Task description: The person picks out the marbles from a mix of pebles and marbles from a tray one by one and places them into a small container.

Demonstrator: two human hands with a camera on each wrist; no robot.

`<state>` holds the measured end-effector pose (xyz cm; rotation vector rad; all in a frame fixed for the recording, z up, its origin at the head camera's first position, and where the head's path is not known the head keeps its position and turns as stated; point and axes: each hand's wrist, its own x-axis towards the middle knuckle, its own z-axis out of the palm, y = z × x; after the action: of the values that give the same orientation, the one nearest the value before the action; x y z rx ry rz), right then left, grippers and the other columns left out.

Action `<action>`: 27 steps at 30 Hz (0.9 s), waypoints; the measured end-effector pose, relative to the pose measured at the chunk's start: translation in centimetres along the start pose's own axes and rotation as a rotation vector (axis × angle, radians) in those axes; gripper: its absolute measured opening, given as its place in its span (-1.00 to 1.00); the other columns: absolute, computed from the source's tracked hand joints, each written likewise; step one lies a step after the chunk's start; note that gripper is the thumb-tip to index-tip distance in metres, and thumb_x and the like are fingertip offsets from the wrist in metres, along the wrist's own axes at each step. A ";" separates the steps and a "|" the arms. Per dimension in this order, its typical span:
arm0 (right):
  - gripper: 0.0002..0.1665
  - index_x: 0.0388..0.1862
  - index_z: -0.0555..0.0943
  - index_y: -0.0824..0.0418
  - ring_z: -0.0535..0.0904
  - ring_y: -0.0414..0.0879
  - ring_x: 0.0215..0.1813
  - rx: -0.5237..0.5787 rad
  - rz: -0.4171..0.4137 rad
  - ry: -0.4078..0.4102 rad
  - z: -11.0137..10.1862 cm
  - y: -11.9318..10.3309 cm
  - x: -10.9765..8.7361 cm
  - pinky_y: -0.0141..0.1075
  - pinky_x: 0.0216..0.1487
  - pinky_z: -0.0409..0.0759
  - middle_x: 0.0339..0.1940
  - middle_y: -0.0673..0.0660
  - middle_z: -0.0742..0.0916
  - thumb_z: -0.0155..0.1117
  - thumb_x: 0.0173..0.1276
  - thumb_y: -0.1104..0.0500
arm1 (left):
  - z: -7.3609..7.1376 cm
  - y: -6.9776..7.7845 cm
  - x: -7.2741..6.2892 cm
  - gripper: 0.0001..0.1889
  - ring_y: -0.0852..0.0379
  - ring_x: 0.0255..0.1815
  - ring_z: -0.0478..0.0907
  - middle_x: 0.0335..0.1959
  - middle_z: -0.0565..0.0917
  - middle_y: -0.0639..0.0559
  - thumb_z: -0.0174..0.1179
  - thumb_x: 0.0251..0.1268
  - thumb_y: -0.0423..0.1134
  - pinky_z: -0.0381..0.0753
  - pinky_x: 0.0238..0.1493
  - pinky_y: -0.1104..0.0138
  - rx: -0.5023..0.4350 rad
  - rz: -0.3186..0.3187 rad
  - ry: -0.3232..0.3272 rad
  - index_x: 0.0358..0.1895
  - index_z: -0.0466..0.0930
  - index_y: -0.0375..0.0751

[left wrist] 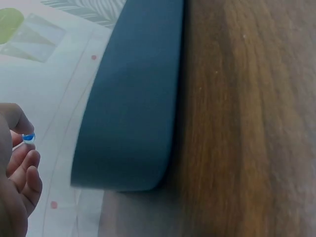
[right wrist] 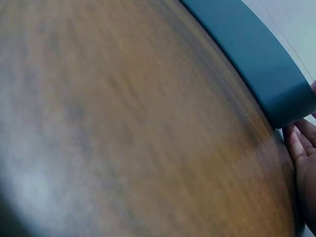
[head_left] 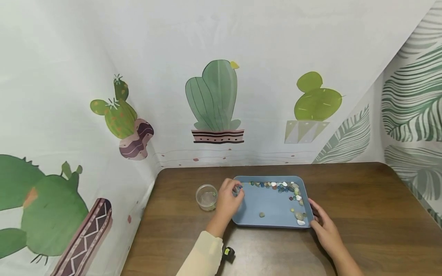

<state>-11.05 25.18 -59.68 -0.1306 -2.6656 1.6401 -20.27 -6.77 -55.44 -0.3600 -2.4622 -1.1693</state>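
Between thumb and finger my left hand (head_left: 228, 201) pinches a small blue-and-clear glass marble (left wrist: 29, 138), above the left end of a blue rectangular tray (head_left: 266, 205). My right hand (head_left: 324, 226) grips the tray's right edge near its front corner, thumb toward the top and fingers along the outer side. In the tray, pebbles and glass pieces form a line along the back rim and down the right side. A white stone (head_left: 301, 222) sits at the front right corner. One grey-green pebble (head_left: 261, 214) lies apart near the front.
A clear round container (head_left: 206, 197) stands left of the tray, with some greenish pieces at its edge. On the wooden table (head_left: 179, 237), a small black object with a yellow-green label (head_left: 228, 253) shows beside the left sleeve. A cactus-print cloth (head_left: 165, 96) hangs behind the table.
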 end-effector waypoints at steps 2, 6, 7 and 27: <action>-0.17 0.66 0.09 0.03 0.26 -0.20 0.52 -0.001 0.000 0.002 0.0 -0.1 0.0 -0.88 0.10 0.19 0.62 0.29 0.26 -0.03 0.44 0.37 | -0.5 -0.1 -0.2 -0.87 0.20 -0.30 0.53 -0.23 0.58 0.07 0.32 0.18 -0.33 0.53 -0.35 0.47 -0.005 0.000 0.030 -0.19 0.67 -0.14; -0.15 0.65 0.10 0.04 0.29 -0.08 0.50 0.001 -0.003 0.009 0.1 -0.2 0.0 -0.87 0.09 0.21 0.61 0.30 0.27 -0.01 0.41 0.38 | -1.4 -0.5 -0.4 -0.86 0.21 -0.34 0.54 -0.27 0.58 0.06 0.33 0.15 -0.36 0.56 -0.37 0.47 -0.008 0.007 0.095 -0.23 0.67 -0.12; -0.16 0.65 0.10 0.04 0.29 -0.16 0.49 -0.002 -0.002 0.007 0.0 -0.2 0.0 -0.87 0.09 0.21 0.61 0.30 0.28 -0.01 0.42 0.38 | -1.6 -0.6 -0.5 -0.86 0.22 -0.35 0.54 -0.28 0.57 0.07 0.33 0.14 -0.37 0.56 -0.37 0.47 -0.006 0.008 0.110 -0.23 0.66 -0.11; -0.16 0.66 0.10 0.03 0.24 -0.22 0.52 -0.008 0.019 0.007 0.0 -0.3 -0.1 -0.88 0.07 0.17 0.63 0.29 0.25 -0.02 0.43 0.37 | -5.8 -2.9 -1.6 -0.86 0.13 -0.34 0.55 -0.32 0.62 0.02 0.36 0.07 -0.40 0.58 -0.31 0.29 0.087 -0.044 0.311 -0.28 0.67 -0.18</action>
<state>-10.93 24.98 -59.40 -0.1612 -2.6749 1.6307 -18.64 -13.21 -54.78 -0.0900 -2.2486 -1.0428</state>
